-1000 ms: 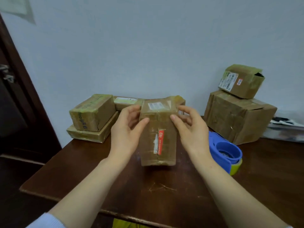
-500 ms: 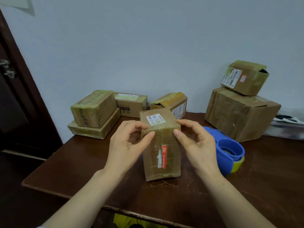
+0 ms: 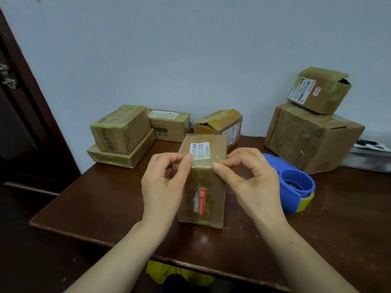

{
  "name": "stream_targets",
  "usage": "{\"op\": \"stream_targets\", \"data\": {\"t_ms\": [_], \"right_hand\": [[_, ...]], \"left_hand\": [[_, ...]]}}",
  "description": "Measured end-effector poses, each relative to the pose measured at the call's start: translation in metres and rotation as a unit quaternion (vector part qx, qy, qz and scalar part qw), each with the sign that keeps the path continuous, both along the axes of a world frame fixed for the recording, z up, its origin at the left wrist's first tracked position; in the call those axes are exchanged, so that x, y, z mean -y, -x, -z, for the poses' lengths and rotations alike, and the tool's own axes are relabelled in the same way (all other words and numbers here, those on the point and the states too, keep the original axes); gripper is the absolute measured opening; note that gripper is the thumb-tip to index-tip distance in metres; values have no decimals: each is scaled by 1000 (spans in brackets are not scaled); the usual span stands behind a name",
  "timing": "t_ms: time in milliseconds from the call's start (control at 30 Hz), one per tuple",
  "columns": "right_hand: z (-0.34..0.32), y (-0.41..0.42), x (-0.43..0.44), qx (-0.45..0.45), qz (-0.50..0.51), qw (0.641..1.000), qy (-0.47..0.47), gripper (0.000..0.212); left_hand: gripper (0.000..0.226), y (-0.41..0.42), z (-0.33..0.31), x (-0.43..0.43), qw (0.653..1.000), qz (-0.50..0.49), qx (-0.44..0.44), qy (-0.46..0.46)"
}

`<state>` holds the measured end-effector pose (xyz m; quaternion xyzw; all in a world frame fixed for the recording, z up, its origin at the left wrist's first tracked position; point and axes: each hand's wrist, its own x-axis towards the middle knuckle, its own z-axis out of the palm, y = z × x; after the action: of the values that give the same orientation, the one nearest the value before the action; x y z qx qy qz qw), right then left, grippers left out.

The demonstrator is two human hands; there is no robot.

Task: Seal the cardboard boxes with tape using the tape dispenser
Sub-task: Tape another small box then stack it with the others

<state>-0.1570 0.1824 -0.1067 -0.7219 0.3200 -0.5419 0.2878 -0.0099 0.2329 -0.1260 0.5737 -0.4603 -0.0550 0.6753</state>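
A small cardboard box [image 3: 203,187] stands upright on the dark wooden table [image 3: 105,199], with a white label on top and a red sticker on its front. My left hand [image 3: 165,185] grips its upper left edge, thumb on the top front corner. My right hand [image 3: 247,180] pinches the upper right edge between thumb and forefinger. The blue tape dispenser [image 3: 294,185] with a yellowish tape roll lies on the table just right of my right hand, untouched.
Several taped boxes line the wall: a stack of two [image 3: 120,134] at back left, two more [image 3: 169,123] [image 3: 220,125] behind the held box, and a large box [image 3: 311,136] with a small one [image 3: 319,89] on top at right. A dark door [image 3: 19,102] stands left.
The box has come down from a tilted, lifted position onto the table, standing closer to me. Both hands slid up to its top front corners.
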Motion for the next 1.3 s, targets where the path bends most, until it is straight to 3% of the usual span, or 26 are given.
{"op": "stream_targets", "data": {"t_ms": [167, 400, 500, 567, 700, 833, 900, 967, 1067, 1167, 1300], "right_hand": [[0, 0, -4, -13, 50, 999, 1, 20], [0, -5, -4, 17, 103, 992, -75, 28], [-1, -9, -3, -1, 118, 988, -100, 21], [0, -10, -1, -8, 123, 985, -122, 18], [2, -14, 0, 12, 96, 978, -187, 34], [-1, -20, 5, -26, 77, 972, -221, 52], [-2, -25, 3, -78, 67, 971, -216, 65], [-1, -26, 1, -71, 54, 970, -227, 76], [-6, -21, 6, -56, 33, 974, -216, 50], [-7, -14, 10, -89, 34, 983, -160, 27], [-1, -5, 13, -51, 20, 984, -167, 25]], "left_hand": [[13, 7, -1, 0, 1000, -11, -5, -13], [17, 10, -10, 0, 998, -2, -22, -63], [17, 10, -12, 1, 995, 4, -58, -81], [28, 10, -13, 2, 992, 14, -77, -95], [61, 12, -13, 6, 986, -5, -86, -140], [32, 16, -13, 9, 984, -22, -86, -153], [30, 22, -13, 10, 982, 0, -96, -163], [35, 29, -13, 8, 977, 29, -131, -166], [46, 25, -15, 9, 976, 43, -138, -164], [44, 18, -15, 13, 980, 48, -70, -178], [38, 21, -15, 10, 983, 46, -32, -175]]}}
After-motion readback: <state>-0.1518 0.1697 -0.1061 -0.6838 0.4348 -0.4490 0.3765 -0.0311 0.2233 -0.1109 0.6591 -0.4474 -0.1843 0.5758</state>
